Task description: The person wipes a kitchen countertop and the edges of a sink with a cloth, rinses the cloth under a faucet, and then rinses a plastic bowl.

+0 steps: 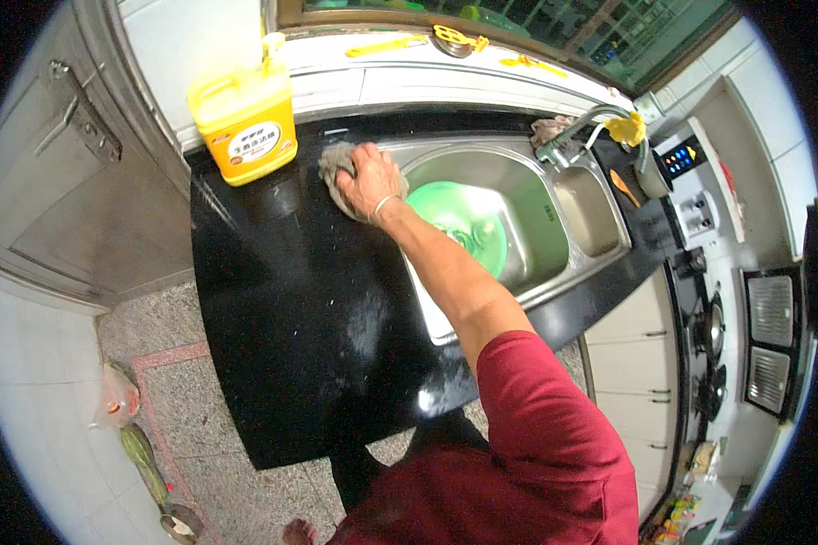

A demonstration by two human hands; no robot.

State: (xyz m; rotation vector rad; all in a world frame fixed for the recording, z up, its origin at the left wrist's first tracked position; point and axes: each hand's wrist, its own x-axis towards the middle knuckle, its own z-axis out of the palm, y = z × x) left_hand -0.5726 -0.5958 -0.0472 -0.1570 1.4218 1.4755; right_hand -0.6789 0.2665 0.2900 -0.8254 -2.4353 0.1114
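Fingers (365, 156) of the right hand (373, 186) bunched close together over a crumpled grey cloth (331, 165), which lies on the black countertop (282, 300), beside a steel sink (538, 200), yellow jug (245, 109) near.

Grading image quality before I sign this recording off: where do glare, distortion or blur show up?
Head view: glare whitens a patch of the black countertop near its front edge and brightens the steel sink; head view: fisheye distortion bends the white window ledge, corners black; head view: window glass looks dark; head view: right hand and grey cloth show no strong blur.
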